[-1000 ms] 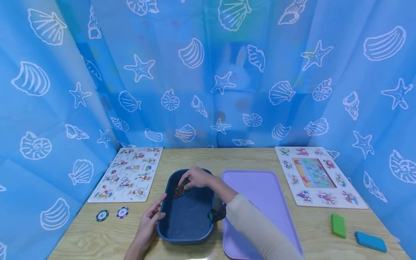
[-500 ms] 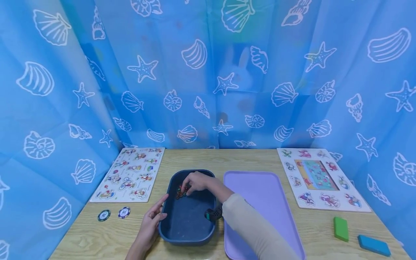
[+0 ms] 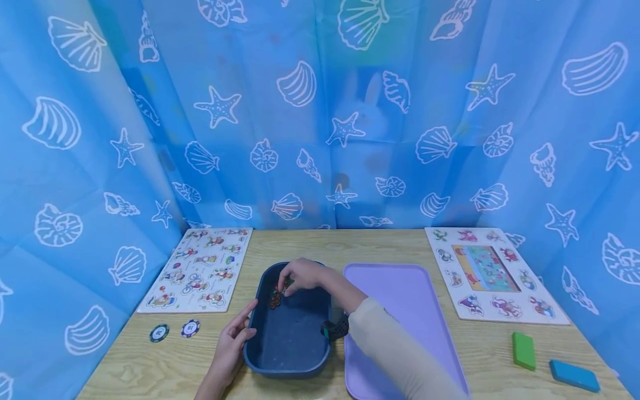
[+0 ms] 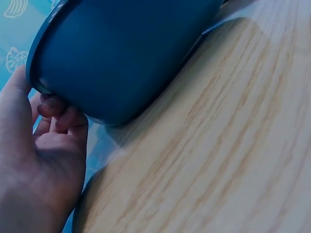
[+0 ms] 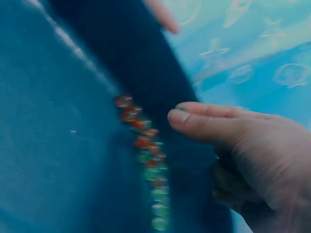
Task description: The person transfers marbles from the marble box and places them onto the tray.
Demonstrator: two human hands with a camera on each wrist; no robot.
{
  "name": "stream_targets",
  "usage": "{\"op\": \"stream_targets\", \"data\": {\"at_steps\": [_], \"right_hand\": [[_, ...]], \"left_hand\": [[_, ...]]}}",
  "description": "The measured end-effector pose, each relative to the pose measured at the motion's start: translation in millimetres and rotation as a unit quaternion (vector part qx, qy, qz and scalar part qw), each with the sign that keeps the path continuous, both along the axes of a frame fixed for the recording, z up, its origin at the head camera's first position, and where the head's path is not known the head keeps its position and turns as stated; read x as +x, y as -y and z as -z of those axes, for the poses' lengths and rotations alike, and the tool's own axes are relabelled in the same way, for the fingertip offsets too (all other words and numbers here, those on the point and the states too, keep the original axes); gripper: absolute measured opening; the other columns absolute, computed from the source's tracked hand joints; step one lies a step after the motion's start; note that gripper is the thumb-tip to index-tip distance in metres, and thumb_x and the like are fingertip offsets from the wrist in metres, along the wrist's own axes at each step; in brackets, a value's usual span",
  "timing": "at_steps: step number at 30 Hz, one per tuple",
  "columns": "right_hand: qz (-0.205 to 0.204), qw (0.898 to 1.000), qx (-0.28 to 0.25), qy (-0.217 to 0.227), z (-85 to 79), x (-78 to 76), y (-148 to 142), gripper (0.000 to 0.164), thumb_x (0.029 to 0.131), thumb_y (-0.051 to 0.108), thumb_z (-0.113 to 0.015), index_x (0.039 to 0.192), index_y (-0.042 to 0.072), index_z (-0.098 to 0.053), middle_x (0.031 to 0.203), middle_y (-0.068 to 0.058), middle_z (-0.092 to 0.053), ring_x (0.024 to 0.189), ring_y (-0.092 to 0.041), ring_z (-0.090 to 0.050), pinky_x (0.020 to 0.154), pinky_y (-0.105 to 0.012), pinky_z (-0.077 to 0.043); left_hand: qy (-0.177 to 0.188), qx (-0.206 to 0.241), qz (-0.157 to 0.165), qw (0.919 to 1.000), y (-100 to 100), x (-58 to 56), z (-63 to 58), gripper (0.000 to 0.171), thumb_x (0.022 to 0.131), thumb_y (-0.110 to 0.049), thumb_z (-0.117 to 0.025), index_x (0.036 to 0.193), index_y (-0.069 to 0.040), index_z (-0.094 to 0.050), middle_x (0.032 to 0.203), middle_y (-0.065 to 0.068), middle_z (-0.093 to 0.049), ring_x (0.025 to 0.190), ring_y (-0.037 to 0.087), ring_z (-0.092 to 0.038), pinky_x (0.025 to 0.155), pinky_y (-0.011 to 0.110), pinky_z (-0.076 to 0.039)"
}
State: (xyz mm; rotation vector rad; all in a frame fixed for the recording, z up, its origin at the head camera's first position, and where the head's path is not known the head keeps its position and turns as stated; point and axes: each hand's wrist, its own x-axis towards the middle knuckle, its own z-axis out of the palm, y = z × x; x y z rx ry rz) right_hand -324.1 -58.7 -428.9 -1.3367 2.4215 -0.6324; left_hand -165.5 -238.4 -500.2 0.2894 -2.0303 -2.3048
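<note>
A dark blue tub (image 3: 290,339) stands in front, with small, shiny, red and green marbles (image 3: 276,300) gathered at its far left. In the right wrist view the marbles (image 5: 153,160) line up along the foot of the tub's wall. My right hand (image 3: 305,273) is over them inside the tub, thumb and index finger pinching a small green marble (image 5: 180,108) that is mostly hidden. My left hand (image 3: 231,339) holds the tub's left side. Seen from the left wrist, its thumb reaches the rim (image 4: 33,63) and its fingers (image 4: 53,107) curl against the outer wall.
A lilac tray (image 3: 410,311) lies right of the tub, under my right forearm. Picture puzzle boards lie at back left (image 3: 200,266) and back right (image 3: 492,272). Two poker chips (image 3: 190,328) are left; green (image 3: 524,350) and blue (image 3: 575,375) blocks are right.
My right hand dipped to the marbles half a second ago and is now slightly higher. My left hand has kept its place on the tub.
</note>
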Motion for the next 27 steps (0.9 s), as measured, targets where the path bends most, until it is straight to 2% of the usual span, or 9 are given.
{"op": "stream_targets", "data": {"at_steps": [5, 7, 10, 13, 17, 22, 27], "right_hand": [[0.028, 0.995, -0.091, 0.003, -18.7, 3.4, -35, 0.017, 0.080, 0.026, -0.066, 0.095, 0.019, -0.068, 0.051, 0.006, -0.030, 0.045, -0.009, -0.026, 0.051, -0.021, -0.030], [0.055, 0.990, -0.133, 0.009, -22.1, 4.6, -56, 0.017, 0.080, 0.027, -0.066, 0.095, 0.021, -0.068, 0.052, 0.006, -0.030, 0.045, -0.011, -0.026, 0.051, -0.022, -0.030], [0.102, 0.977, -0.188, 0.009, -18.3, 3.4, -90, 0.017, 0.080, 0.026, -0.066, 0.096, 0.022, -0.068, 0.050, 0.005, -0.028, 0.044, -0.011, -0.024, 0.048, -0.024, -0.030], [0.154, 0.966, -0.209, 0.003, -5.5, -1.1, -123, 0.018, 0.079, 0.027, -0.067, 0.097, 0.021, -0.068, 0.048, 0.005, -0.027, 0.042, -0.011, -0.023, 0.045, -0.024, -0.029], [0.213, 0.957, -0.198, 0.006, 17.9, -6.9, -158, 0.020, 0.079, 0.026, -0.067, 0.097, 0.017, -0.068, 0.047, 0.004, -0.026, 0.041, -0.009, -0.024, 0.043, -0.023, -0.027], [0.239, 0.955, -0.176, 0.009, 46.5, -9.0, -180, 0.019, 0.079, 0.025, -0.068, 0.096, 0.016, -0.069, 0.048, 0.006, -0.027, 0.042, -0.007, -0.024, 0.042, -0.022, -0.026], [0.246, 0.956, -0.162, 0.003, 67.0, -5.5, -191, 0.016, 0.077, 0.020, -0.069, 0.092, 0.017, -0.069, 0.047, 0.008, -0.031, 0.042, -0.005, -0.028, 0.042, -0.021, -0.027]], "left_hand": [[0.011, -0.013, -0.012, 0.9998, -1, -1.8, 0.8, 0.054, 0.078, 0.000, -0.053, 0.129, -0.017, -0.049, 0.084, 0.004, -0.047, 0.069, 0.010, -0.045, 0.054, 0.018, -0.040], [0.018, -0.018, -0.013, 0.9996, -1, -1.9, 1.0, 0.055, 0.078, -0.001, -0.054, 0.129, -0.018, -0.049, 0.084, 0.004, -0.048, 0.070, 0.010, -0.045, 0.054, 0.018, -0.040], [0.022, -0.021, -0.017, 0.9994, 0, -1.3, 0.5, 0.056, 0.077, -0.001, -0.055, 0.129, -0.018, -0.049, 0.083, 0.003, -0.047, 0.069, 0.010, -0.044, 0.053, 0.018, -0.039], [0.016, -0.015, -0.019, 0.9996, 1, -0.2, -0.1, 0.057, 0.075, 0.000, -0.055, 0.129, -0.016, -0.049, 0.081, 0.001, -0.046, 0.067, 0.009, -0.044, 0.051, 0.017, -0.038], [0.006, -0.010, -0.018, 0.9998, 1, 0.7, -1.0, 0.056, 0.075, 0.000, -0.055, 0.129, -0.015, -0.049, 0.080, 0.002, -0.046, 0.063, 0.008, -0.044, 0.048, 0.017, -0.037], [0.016, -0.013, -0.020, 0.9996, 2, 0.8, -1.8, 0.056, 0.076, -0.001, -0.055, 0.129, -0.017, -0.049, 0.082, 0.003, -0.047, 0.063, 0.009, -0.044, 0.047, 0.018, -0.035], [0.020, -0.013, -0.012, 0.9996, 1, 1.0, 0.1, 0.056, 0.077, -0.002, -0.056, 0.130, -0.016, -0.048, 0.081, 0.001, -0.046, 0.061, 0.009, -0.042, 0.046, 0.018, -0.033]]}}
